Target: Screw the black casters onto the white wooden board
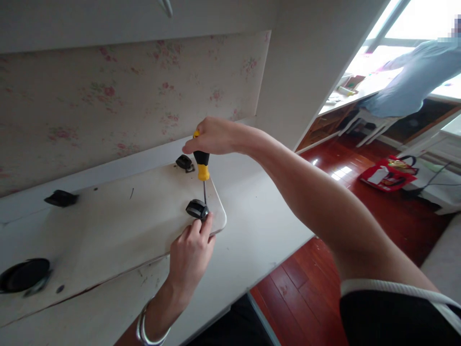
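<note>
My right hand is closed round the top of a yellow and black screwdriver, which stands upright with its tip at a small black caster wheel. That wheel sits at the near corner of a white board lying flat on a white desk. My left hand reaches up from below, its fingers pinched on the same wheel. A silver bangle is on my left wrist.
Other black casters sit on the board: one at the far corner, one at the back left, a large one at the left edge. Flowered wallpaper rises behind. A person stands at a far counter above red wooden flooring.
</note>
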The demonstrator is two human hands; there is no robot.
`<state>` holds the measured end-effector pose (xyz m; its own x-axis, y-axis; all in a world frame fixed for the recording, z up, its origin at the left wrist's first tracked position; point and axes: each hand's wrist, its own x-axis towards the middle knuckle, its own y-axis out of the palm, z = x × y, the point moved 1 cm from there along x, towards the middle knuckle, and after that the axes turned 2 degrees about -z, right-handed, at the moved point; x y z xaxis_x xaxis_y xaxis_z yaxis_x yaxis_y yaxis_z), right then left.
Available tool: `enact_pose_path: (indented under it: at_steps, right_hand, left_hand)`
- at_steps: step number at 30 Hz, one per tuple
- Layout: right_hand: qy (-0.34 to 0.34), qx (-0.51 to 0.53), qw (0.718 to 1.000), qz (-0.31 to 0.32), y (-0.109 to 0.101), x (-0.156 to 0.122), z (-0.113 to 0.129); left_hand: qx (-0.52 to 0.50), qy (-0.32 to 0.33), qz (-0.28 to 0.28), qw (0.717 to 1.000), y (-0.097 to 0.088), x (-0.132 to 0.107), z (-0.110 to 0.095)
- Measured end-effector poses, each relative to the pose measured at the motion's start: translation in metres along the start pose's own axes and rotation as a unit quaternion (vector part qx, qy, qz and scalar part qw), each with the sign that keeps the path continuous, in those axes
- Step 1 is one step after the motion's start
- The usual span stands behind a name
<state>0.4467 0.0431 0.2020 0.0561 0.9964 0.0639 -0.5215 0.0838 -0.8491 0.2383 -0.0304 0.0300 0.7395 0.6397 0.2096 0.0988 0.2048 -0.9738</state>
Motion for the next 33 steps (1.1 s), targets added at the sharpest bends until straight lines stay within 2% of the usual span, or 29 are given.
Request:
enact_pose_path:
  at_steps: [3, 5, 7, 9, 12, 16, 18, 21, 26, 31, 33]
  right_hand:
    - [-0.007, -0.019, 0.999, 0.034, -0.005, -0.007, 0.003]
    - [-0.048, -0.002, 0.998, 0.043, -0.005, -0.011, 0.003]
    - [-0.094, -0.008, 0.995, 0.041, -0.004, -0.013, 0.003]
    - [-0.105, -0.057, 0.993, 0.017, -0.003, -0.012, 0.003]
    - [-0.063, -0.095, 0.993, 0.007, -0.006, -0.010, 0.007]
    - [0.020, -0.059, 0.993, 0.096, -0.014, -0.008, 0.014]
    - [0.017, -0.118, 0.989, 0.087, -0.015, -0.005, 0.016]
    - [-0.001, -0.205, 0.978, 0.035, -0.011, 0.002, 0.017]
    - [0.037, -0.155, 0.981, 0.107, -0.005, 0.002, 0.023]
    - [0.047, -0.286, 0.952, 0.096, -0.010, -0.007, 0.042]
    - [0.069, -0.254, 0.957, 0.122, -0.009, -0.012, 0.046]
  left_hand:
    - [-0.009, -0.002, 0.000, 1.000, 0.000, 0.000, 0.000]
    - [-0.016, -0.003, -0.004, 1.000, 0.001, -0.001, 0.000]
    - [-0.019, -0.002, -0.010, 1.000, 0.002, -0.002, 0.001]
    - [-0.023, 0.004, -0.016, 1.000, 0.004, -0.003, 0.003]
    - [-0.025, 0.020, -0.026, 0.999, 0.007, -0.006, 0.005]
    - [-0.030, 0.037, -0.040, 0.998, 0.009, -0.012, 0.008]
    - [-0.039, 0.047, -0.052, 0.997, 0.010, -0.016, 0.009]
    - [-0.049, 0.060, -0.079, 0.994, 0.011, -0.024, 0.010]
    - [-0.061, 0.079, -0.127, 0.987, 0.013, -0.046, 0.017]
    - [-0.046, 0.056, -0.192, 0.979, 0.016, -0.070, 0.039]
    - [-0.037, 0.050, -0.204, 0.977, 0.017, -0.077, 0.050]
